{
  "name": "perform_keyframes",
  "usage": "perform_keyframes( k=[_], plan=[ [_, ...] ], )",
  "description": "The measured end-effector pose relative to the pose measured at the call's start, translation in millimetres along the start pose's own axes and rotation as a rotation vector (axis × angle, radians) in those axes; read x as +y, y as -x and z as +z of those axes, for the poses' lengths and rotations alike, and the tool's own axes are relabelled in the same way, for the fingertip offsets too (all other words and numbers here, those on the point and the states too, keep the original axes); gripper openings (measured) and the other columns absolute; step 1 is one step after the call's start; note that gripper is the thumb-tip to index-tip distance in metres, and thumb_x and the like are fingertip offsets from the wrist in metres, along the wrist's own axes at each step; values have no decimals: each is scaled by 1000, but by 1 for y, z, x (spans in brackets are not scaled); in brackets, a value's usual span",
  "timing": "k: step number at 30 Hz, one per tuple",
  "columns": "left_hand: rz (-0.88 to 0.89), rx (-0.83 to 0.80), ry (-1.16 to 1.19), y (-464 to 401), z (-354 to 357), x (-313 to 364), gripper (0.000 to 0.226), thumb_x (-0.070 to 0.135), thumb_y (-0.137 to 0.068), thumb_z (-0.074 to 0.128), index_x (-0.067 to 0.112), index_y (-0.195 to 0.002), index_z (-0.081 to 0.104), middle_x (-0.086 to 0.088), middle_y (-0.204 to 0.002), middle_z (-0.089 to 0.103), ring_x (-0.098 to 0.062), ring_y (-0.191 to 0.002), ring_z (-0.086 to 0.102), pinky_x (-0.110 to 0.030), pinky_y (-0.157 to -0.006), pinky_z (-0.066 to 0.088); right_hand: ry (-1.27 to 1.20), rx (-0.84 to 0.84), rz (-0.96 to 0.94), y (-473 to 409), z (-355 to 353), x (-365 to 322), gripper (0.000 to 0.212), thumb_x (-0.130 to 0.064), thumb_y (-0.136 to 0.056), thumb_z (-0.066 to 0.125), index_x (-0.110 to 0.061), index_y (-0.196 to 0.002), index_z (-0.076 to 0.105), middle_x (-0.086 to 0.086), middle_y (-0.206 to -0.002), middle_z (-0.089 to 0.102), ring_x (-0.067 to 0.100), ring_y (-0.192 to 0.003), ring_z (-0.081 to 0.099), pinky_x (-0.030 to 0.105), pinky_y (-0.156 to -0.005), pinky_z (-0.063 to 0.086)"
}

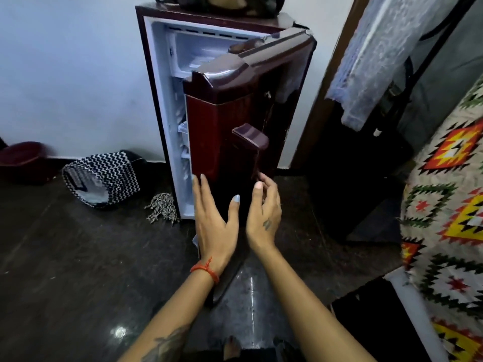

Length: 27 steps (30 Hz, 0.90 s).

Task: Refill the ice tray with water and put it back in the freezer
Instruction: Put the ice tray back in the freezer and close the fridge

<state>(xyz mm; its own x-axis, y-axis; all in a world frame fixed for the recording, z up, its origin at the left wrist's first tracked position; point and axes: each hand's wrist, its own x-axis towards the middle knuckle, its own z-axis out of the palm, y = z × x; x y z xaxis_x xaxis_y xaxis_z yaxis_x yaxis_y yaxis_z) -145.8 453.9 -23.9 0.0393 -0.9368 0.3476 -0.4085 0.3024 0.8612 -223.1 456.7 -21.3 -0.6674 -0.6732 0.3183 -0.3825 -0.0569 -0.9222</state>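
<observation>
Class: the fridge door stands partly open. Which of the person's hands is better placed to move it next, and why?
Probably the left hand: its straight fingers lie at the free edge of the fridge door. The right hand hangs loosely curled below the door handle, seemingly gripping nothing.

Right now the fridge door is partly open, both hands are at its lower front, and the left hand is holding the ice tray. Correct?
Not quite. In the head view the left hand holds nothing: its fingers are straight, by the door's edge. No ice tray shows in either hand. The rest stands: the fridge door is partly open, and the right hand is at its lower front too.
</observation>
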Motion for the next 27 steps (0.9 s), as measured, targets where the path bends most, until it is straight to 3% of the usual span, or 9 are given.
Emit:
perform_keyframes(
  k=[3, 6, 11, 16, 22, 27],
  plan=[
    [-43, 31, 6, -21, -2, -14, 90, 67, -81, 37, 23, -150, 0, 4, -160, -4, 4, -139, -2, -15, -109, 5, 28, -52, -26, -15, 23, 2, 41, -41, -94, 36, -19, -119, 60, -4, -117, 59, 7, -107, 53, 29, -93, 45],
    [-82, 52, 28, -42, -3, -26, 95, 70, -77, 35, 25, -149, -7, 4, -159, -9, 3, -140, -6, -19, -110, 3, 43, -99, -42, -35, 46, 3, 42, -41, -95, 39, -21, -128, 56, -1, -133, 54, 12, -123, 48, 28, -102, 39],
    [-128, 120, 35, -73, -3, -47, 103, 81, -73, 29, 22, -149, -8, 1, -159, -11, 2, -140, -10, -15, -110, -3, 100, -294, -10, -59, 82, 5, 51, -36, -98, 46, -27, -146, 31, 1, -158, 17, 18, -142, 24, 23, -104, 20],
    [-160, 152, 15, -106, -7, -73, 95, 72, -77, 32, 21, -150, -1, -2, -160, -1, 3, -139, -3, -19, -112, 1, 149, -429, 36, -78, 120, 4, 64, -37, -99, 44, -25, -151, 10, 4, -160, 7, 24, -145, 16, 34, -113, 19],
    [-125, 173, 25, -154, -16, -107, 95, 77, -80, 28, 19, -151, 2, -1, -159, 5, -4, -143, 2, -28, -117, 6, 154, -425, 51, -91, 170, 0, 68, -35, -97, 48, -19, -151, 9, 11, -157, 13, 28, -143, 22, 40, -115, 25],
    [-93, 139, 43, -200, -25, -133, 95, 81, -78, 22, 22, -149, 2, 0, -159, 6, -1, -142, 4, -20, -114, 4, 164, -351, 71, -99, 214, -4, 70, -34, -96, 50, -19, -151, 8, 11, -156, 11, 28, -140, 27, 36, -109, 30]
  ],
)
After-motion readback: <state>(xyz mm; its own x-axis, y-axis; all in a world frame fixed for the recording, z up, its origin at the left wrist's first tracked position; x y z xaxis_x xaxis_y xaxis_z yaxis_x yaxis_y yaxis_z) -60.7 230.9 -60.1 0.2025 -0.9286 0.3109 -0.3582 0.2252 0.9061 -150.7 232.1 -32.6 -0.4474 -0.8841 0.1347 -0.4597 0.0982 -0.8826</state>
